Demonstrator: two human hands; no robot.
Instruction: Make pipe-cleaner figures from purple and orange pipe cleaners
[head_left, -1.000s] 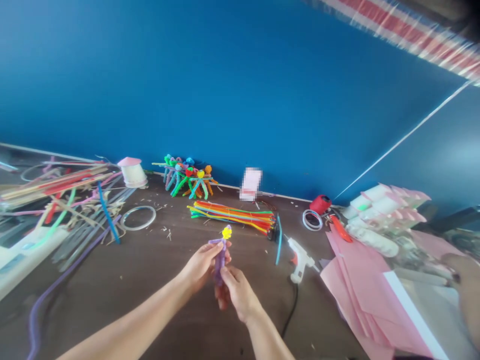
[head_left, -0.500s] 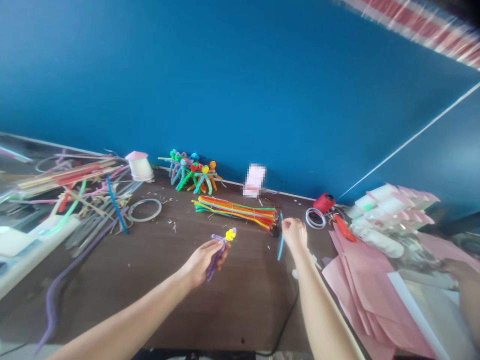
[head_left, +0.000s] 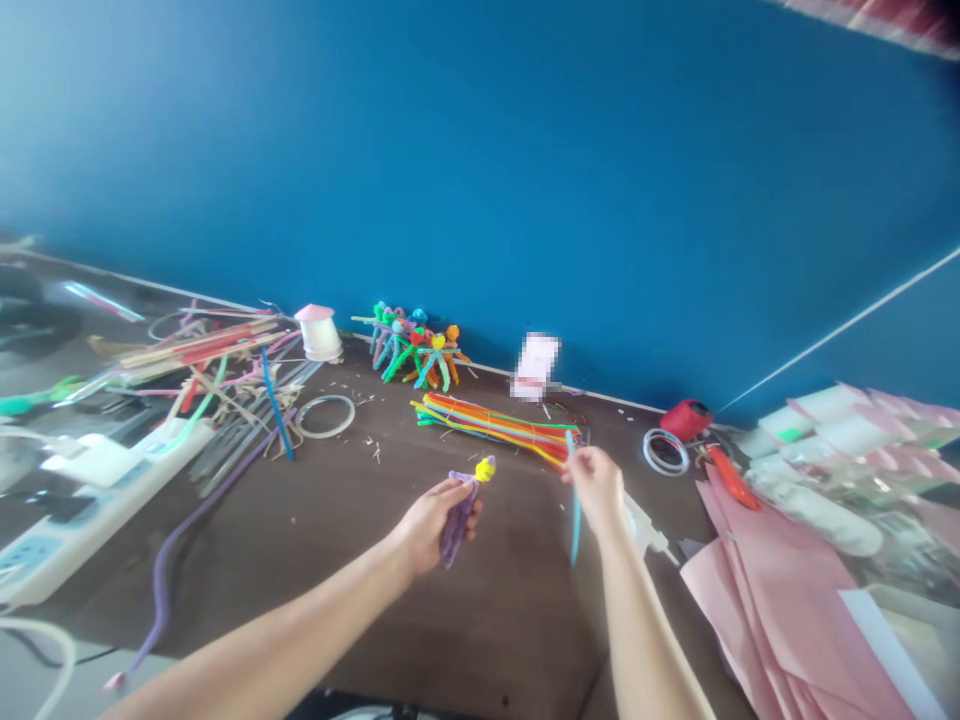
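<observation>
While the left hand (head_left: 431, 525) holds a purple figure (head_left: 454, 535), the right hand (head_left: 596, 488) pinches a blue strip (head_left: 576, 530).
Light pressure suits both, lest either bend.

Craft workshop, dark brown worktable (head_left: 510, 630), bundled multicoloured fuzzy stems (head_left: 491, 421), white plastic glue gun (head_left: 642, 527), white power strip (head_left: 142, 492)

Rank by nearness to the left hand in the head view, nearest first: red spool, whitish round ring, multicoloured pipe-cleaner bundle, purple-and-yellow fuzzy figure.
1. Purple-and-yellow fuzzy figure, in the left hand.
2. Multicoloured pipe-cleaner bundle, just beyond the hand.
3. Whitish round ring, beyond, left.
4. Red spool, far right.
</observation>
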